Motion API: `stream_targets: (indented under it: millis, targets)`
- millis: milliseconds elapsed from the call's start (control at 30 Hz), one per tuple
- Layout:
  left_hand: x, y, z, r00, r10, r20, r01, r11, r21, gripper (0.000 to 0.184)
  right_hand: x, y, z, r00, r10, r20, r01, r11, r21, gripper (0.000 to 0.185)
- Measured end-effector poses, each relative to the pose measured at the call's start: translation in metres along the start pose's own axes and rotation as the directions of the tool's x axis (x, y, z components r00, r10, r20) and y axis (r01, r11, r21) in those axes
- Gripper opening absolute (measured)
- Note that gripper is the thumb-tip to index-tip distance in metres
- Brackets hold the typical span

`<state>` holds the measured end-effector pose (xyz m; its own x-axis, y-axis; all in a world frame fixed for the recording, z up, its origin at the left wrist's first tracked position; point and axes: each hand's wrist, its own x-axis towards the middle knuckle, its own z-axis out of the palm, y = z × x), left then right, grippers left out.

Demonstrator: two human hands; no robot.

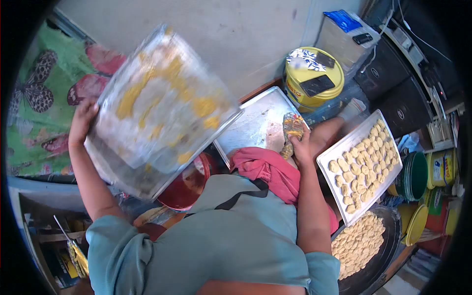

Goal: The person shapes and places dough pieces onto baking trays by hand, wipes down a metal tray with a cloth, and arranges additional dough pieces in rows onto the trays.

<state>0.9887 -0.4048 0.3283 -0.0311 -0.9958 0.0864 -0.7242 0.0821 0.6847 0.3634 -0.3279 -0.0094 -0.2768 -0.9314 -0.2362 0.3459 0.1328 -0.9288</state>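
My left hand (86, 118) grips the left edge of a metal tray (162, 113), which is raised and tilted, with yellow smears across its surface. In my right hand (301, 142) is a multicoloured, yellow-stained bundle (292, 132), perhaps a cloth or bag; its exact nature is unclear. Behind that hand lies another metal tray (255, 120), partly covered by the raised one. A pink cloth (268, 169) rests over my lap. To the right, a white-rimmed tray (361, 167) holds several rows of small pale dough pieces.
A dark round basin (391, 246) with many dough pieces sits at lower right. A red bucket (189, 184) stands under the raised tray. Two phones lie on a yellow bucket (314, 73). More buckets line the right side; a butterfly-patterned cloth (54, 108) hangs left.
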Motion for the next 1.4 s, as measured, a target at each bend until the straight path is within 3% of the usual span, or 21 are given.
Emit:
stream_targets:
  millis: [200,300,333,367,400,433,467,500,533,600,700,733,767,833,900,967,1033,1100,1200,1300,1400]
  targets:
    - [-0.052,-0.130,0.029,0.850,-0.466,0.244,0.488,0.872,-0.034,0.016,-0.001,0.000,0.000,0.999,-0.046,0.005,0.046,0.997,0.056,0.081]
    - [-0.063,-0.272,0.073,0.871,-0.328,0.366,0.354,0.935,-0.004,0.009,-0.003,-0.005,0.002,0.999,-0.033,0.019,0.033,0.999,0.024,0.081]
    - [-0.070,-0.286,0.090,0.893,-0.277,0.355,0.219,0.956,0.195,0.011,-0.004,-0.005,0.002,0.999,-0.029,0.027,0.029,0.999,0.032,0.081]
    - [-0.063,-0.338,0.111,0.810,-0.469,0.352,0.224,0.802,0.553,0.013,-0.005,-0.005,0.001,0.999,-0.035,0.018,0.034,0.999,0.017,0.082]
    - [-0.066,-0.365,0.127,0.817,-0.457,0.351,0.268,0.841,0.470,0.014,-0.004,-0.005,0.000,0.999,-0.042,0.010,0.042,0.999,0.002,0.082]
    - [-0.057,-0.323,0.136,0.655,-0.704,0.275,0.583,0.702,0.409,0.016,-0.002,-0.001,-0.001,0.999,-0.050,-0.002,0.050,0.999,-0.011,0.082]
    - [-0.043,-0.342,0.153,0.784,-0.529,0.325,0.295,0.778,0.556,0.017,0.000,0.004,-0.002,0.998,-0.068,-0.016,0.069,0.997,0.017,0.080]
    - [-0.029,-0.373,0.168,0.873,-0.328,0.360,-0.008,0.729,0.684,0.020,0.001,0.003,-0.001,0.998,-0.053,-0.025,0.053,0.999,0.005,0.081]
    - [-0.016,-0.317,0.184,0.862,-0.312,0.400,-0.016,0.771,0.636,0.022,0.000,0.002,-0.001,0.999,-0.035,-0.035,0.034,0.999,-0.007,0.081]
    - [0.009,-0.110,0.221,0.833,-0.279,0.478,-0.022,0.846,0.533,0.026,-0.003,-0.008,0.004,0.999,0.012,-0.038,-0.014,0.999,-0.033,0.082]
    - [0.037,-0.006,0.311,0.804,0.012,0.595,0.050,0.995,-0.088,0.033,0.002,-0.002,0.002,0.999,0.014,-0.031,-0.016,0.998,-0.063,0.083]
    - [0.051,0.012,0.342,0.772,-0.063,0.632,0.163,0.981,-0.102,0.034,0.001,-0.003,0.004,0.999,-0.018,-0.049,0.013,0.995,-0.099,0.083]
    - [0.067,0.014,0.375,0.731,-0.135,0.669,0.277,0.955,-0.109,0.035,0.000,-0.004,0.003,0.999,-0.014,-0.043,0.011,0.997,-0.082,0.083]
    - [0.095,-0.009,0.451,0.808,-0.072,0.584,0.209,0.963,-0.170,0.037,-0.001,-0.007,0.001,0.999,-0.007,-0.031,0.006,0.999,-0.047,0.083]
    - [0.135,-0.088,0.529,0.756,-0.055,0.652,0.005,0.997,0.078,0.041,-0.006,-0.017,0.003,1.000,0.017,-0.025,-0.018,0.998,-0.067,0.083]
    - [0.133,-0.114,0.566,0.792,-0.178,0.584,-0.108,0.900,0.422,0.049,-0.003,-0.019,-0.001,0.999,0.039,-0.031,-0.041,0.997,-0.072,0.083]
    - [0.125,-0.112,0.578,0.826,-0.259,0.500,0.050,0.918,0.393,0.060,0.006,0.003,-0.010,0.999,-0.038,-0.016,0.035,0.988,-0.151,0.084]
    - [0.124,-0.141,0.605,0.893,-0.146,0.427,-0.035,0.921,0.388,0.064,0.008,0.003,-0.011,1.000,-0.016,-0.008,0.015,0.995,-0.104,0.084]
    - [0.114,-0.128,0.609,0.904,-0.276,0.328,0.063,0.842,0.536,0.066,0.009,-0.003,-0.010,0.999,0.024,0.024,-0.024,1.000,-0.008,0.085]
    - [0.102,-0.126,0.608,0.975,-0.131,0.180,0.040,0.898,0.439,0.053,0.014,-0.003,-0.007,0.999,0.037,0.034,-0.037,0.999,-0.027,0.084]
    - [0.124,-0.163,0.613,0.956,-0.187,0.227,0.080,0.908,0.412,0.034,0.016,-0.009,-0.007,0.997,0.060,0.042,-0.055,0.992,-0.110,0.084]
